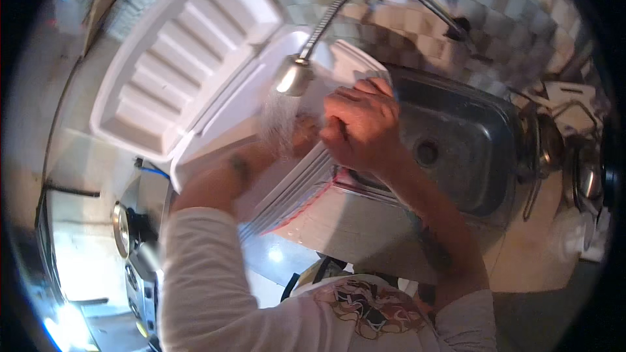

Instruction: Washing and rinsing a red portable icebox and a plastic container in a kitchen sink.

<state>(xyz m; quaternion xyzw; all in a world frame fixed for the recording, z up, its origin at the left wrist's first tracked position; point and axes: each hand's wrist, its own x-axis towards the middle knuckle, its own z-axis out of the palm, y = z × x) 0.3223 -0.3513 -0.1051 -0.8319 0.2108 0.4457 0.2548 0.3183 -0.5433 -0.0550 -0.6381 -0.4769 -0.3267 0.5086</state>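
A white cooler box point(220, 137) lies tilted beside the sink, its ribbed lid point(171, 63) swung open to the left. Above its opening hangs a flexible metal faucet with a steel spray head point(295, 77), and water point(281, 117) runs from it. My left hand point(307, 131) is inside the box at the edge of the spray, blurred, with its fingers partly hidden. Closed over the box's near right wall is my right hand point(363, 124), its fingers curled around the rim. A tattoo shows on each forearm.
To the right is a steel sink basin point(455, 142) with a drain. Metal pots point(545, 146) stand at the far right edge. The beige countertop point(371, 234) runs in front, a tiled wall point(499, 14) behind. A stove-like appliance point(139, 283) is at lower left.
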